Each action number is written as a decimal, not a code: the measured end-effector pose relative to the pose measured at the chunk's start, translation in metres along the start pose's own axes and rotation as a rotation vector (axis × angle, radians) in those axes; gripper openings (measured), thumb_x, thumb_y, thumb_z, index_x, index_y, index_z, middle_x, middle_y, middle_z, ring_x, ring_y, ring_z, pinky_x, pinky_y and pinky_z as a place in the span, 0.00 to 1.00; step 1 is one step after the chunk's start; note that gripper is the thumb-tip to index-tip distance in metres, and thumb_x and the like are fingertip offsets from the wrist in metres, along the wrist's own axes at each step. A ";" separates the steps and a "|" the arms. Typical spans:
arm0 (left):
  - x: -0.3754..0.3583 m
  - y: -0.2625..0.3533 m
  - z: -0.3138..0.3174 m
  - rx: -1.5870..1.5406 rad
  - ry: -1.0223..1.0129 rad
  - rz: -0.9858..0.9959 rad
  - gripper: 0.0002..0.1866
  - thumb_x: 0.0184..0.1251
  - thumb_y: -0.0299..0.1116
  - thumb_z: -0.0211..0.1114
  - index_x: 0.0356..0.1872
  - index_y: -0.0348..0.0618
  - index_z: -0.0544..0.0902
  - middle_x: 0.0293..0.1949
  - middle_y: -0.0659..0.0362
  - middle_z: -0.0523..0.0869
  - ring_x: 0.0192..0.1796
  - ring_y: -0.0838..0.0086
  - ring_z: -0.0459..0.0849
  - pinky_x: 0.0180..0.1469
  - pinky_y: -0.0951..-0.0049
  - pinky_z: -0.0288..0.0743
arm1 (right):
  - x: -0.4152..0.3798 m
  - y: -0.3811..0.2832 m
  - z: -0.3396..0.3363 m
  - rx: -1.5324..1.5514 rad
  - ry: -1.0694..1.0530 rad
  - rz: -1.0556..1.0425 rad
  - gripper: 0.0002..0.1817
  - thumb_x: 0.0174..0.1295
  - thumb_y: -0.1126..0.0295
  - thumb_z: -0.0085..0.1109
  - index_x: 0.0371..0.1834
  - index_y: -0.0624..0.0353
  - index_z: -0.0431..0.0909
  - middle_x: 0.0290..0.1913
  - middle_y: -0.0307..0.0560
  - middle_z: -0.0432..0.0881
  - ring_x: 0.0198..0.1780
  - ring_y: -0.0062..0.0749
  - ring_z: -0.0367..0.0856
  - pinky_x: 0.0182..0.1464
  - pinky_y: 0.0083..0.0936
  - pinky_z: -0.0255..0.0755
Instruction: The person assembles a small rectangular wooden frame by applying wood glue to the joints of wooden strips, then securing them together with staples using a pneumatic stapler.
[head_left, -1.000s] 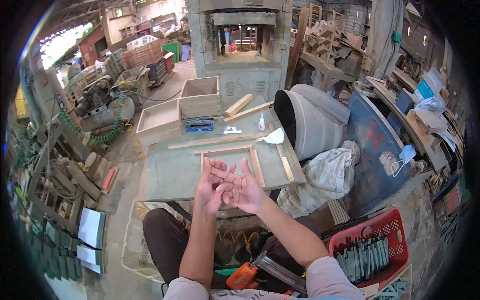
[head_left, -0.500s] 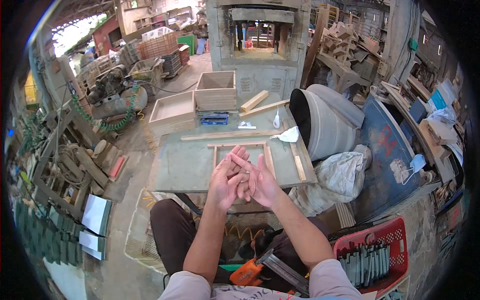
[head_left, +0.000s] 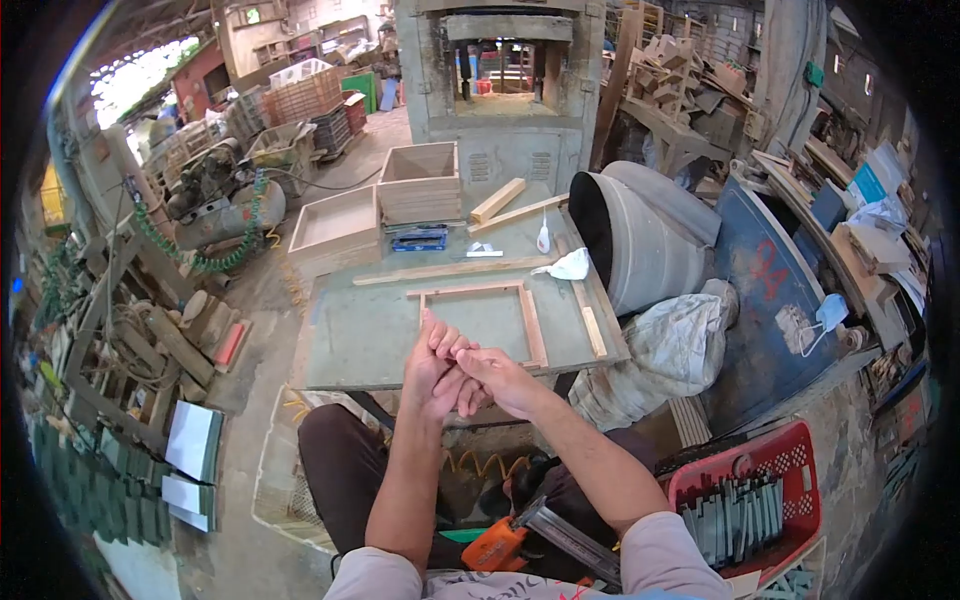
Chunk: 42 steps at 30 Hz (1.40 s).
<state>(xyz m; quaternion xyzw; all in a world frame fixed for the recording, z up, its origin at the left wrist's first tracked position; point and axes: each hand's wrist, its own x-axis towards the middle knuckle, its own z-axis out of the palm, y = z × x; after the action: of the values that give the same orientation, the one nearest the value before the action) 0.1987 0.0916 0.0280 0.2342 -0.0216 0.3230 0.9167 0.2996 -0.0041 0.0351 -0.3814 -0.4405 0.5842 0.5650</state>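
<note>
My left hand (head_left: 430, 372) and my right hand (head_left: 497, 380) are clasped together above the near edge of the worktable (head_left: 340, 340). The right fingers press around the left ones, and the left thumb points up. No tool or part shows between them. Just beyond the hands lies a thin wooden frame (head_left: 533, 325), its near side partly hidden by my hands. A long wooden strip (head_left: 450, 271) lies behind it. Across my lap rests an orange and grey nail gun (head_left: 495, 545).
Two wooden boxes (head_left: 420, 182) stand at the table's back left, near a blue box (head_left: 419, 239). A white squeeze bottle (head_left: 543, 238) and white cloth (head_left: 570, 264) are at the right. A red crate (head_left: 812, 480) of strips sits by my right leg.
My hands have gone from open, overlapping palms with extended fingers to a tighter clasp, slightly lower and further left. The view has shifted a little; the table's things stay put.
</note>
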 end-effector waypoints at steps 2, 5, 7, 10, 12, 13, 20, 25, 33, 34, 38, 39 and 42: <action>-0.001 -0.002 -0.001 -0.043 -0.033 -0.002 0.22 0.80 0.49 0.42 0.26 0.50 0.73 0.23 0.66 0.75 0.28 0.76 0.78 0.48 0.69 0.78 | 0.000 0.000 -0.001 0.084 0.016 0.009 0.33 0.71 0.41 0.43 0.55 0.64 0.75 0.39 0.48 0.85 0.25 0.25 0.82 0.29 0.18 0.77; -0.007 0.000 -0.006 -0.015 0.114 -0.002 0.16 0.78 0.46 0.49 0.48 0.46 0.79 0.46 0.59 0.85 0.49 0.72 0.84 0.57 0.67 0.80 | 0.003 0.003 -0.001 0.574 -0.158 -0.004 0.43 0.67 0.34 0.38 0.78 0.49 0.46 0.44 0.47 0.85 0.27 0.24 0.82 0.28 0.17 0.76; -0.010 -0.006 0.020 0.028 0.204 0.037 0.16 0.77 0.46 0.51 0.48 0.45 0.78 0.45 0.60 0.83 0.50 0.72 0.82 0.57 0.65 0.77 | 0.002 0.001 0.002 0.683 -0.198 -0.032 0.44 0.67 0.34 0.36 0.78 0.50 0.45 0.44 0.47 0.85 0.27 0.28 0.83 0.29 0.18 0.76; -0.013 -0.009 0.039 0.100 0.299 0.080 0.13 0.78 0.44 0.50 0.47 0.47 0.77 0.44 0.66 0.81 0.51 0.76 0.80 0.55 0.71 0.79 | -0.001 -0.002 0.006 0.833 -0.206 -0.046 0.43 0.67 0.32 0.34 0.77 0.50 0.49 0.45 0.48 0.85 0.28 0.32 0.83 0.27 0.19 0.76; -0.012 -0.009 0.031 0.055 0.089 0.111 0.13 0.79 0.44 0.47 0.42 0.48 0.74 0.34 0.67 0.75 0.40 0.77 0.76 0.48 0.73 0.76 | -0.003 -0.003 0.006 0.739 -0.208 -0.016 0.43 0.67 0.33 0.36 0.73 0.57 0.55 0.43 0.46 0.86 0.27 0.25 0.84 0.23 0.16 0.75; -0.011 -0.011 0.036 0.004 0.103 0.142 0.14 0.80 0.45 0.44 0.37 0.49 0.70 0.28 0.66 0.67 0.32 0.78 0.68 0.42 0.75 0.72 | -0.003 -0.001 0.006 0.738 -0.206 -0.016 0.43 0.67 0.33 0.36 0.73 0.57 0.55 0.43 0.46 0.86 0.27 0.25 0.84 0.23 0.16 0.75; -0.007 -0.003 0.026 -0.042 -0.029 0.140 0.21 0.80 0.46 0.44 0.24 0.49 0.64 0.20 0.65 0.63 0.27 0.78 0.65 0.34 0.78 0.67 | 0.001 0.007 0.001 0.615 -0.218 0.044 0.39 0.69 0.35 0.36 0.62 0.62 0.66 0.42 0.49 0.86 0.27 0.26 0.84 0.22 0.14 0.75; -0.018 0.007 0.020 -0.035 -0.038 0.044 0.30 0.78 0.52 0.47 0.13 0.51 0.59 0.13 0.66 0.63 0.22 0.78 0.64 0.29 0.81 0.65 | 0.003 0.007 -0.002 0.467 -0.186 0.111 0.33 0.72 0.40 0.35 0.53 0.62 0.71 0.40 0.52 0.86 0.29 0.30 0.85 0.25 0.17 0.78; -0.061 0.058 0.015 0.171 0.203 0.142 0.19 0.79 0.45 0.47 0.26 0.50 0.66 0.20 0.69 0.59 0.23 0.81 0.59 0.37 0.76 0.65 | -0.008 -0.021 0.015 -0.035 -0.017 0.021 0.24 0.73 0.53 0.48 0.56 0.63 0.76 0.39 0.48 0.86 0.31 0.22 0.84 0.29 0.14 0.77; -0.071 0.069 0.012 0.214 0.157 0.154 0.16 0.79 0.44 0.47 0.29 0.50 0.67 0.20 0.69 0.57 0.22 0.81 0.58 0.38 0.75 0.65 | -0.010 -0.028 0.017 -0.040 -0.019 0.022 0.24 0.73 0.53 0.48 0.56 0.63 0.76 0.39 0.48 0.86 0.31 0.22 0.84 0.29 0.14 0.77; -0.113 0.105 0.013 0.379 0.208 0.243 0.12 0.78 0.40 0.50 0.43 0.43 0.75 0.22 0.69 0.67 0.23 0.82 0.66 0.37 0.76 0.71 | -0.034 -0.059 0.035 -0.067 0.188 -0.074 0.17 0.72 0.58 0.51 0.54 0.59 0.79 0.37 0.40 0.85 0.30 0.19 0.80 0.29 0.15 0.73; -0.122 0.108 0.027 0.379 0.212 0.237 0.12 0.78 0.40 0.50 0.43 0.43 0.75 0.22 0.69 0.67 0.23 0.82 0.66 0.37 0.76 0.71 | -0.043 -0.063 0.038 -0.158 0.174 -0.076 0.18 0.72 0.59 0.52 0.55 0.61 0.77 0.38 0.41 0.85 0.30 0.18 0.80 0.31 0.15 0.74; -0.139 0.114 0.061 0.532 0.373 0.299 0.13 0.77 0.38 0.52 0.50 0.38 0.75 0.28 0.66 0.77 0.26 0.80 0.77 0.40 0.76 0.79 | -0.080 -0.077 0.052 -0.307 0.118 -0.079 0.19 0.72 0.61 0.53 0.58 0.61 0.77 0.37 0.39 0.84 0.32 0.16 0.79 0.32 0.14 0.73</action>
<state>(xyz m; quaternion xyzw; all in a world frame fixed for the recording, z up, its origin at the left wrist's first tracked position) 0.0269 0.0618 0.1032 0.3960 0.1971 0.4852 0.7543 0.2815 -0.0905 0.1201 -0.4793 -0.5052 0.4642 0.5474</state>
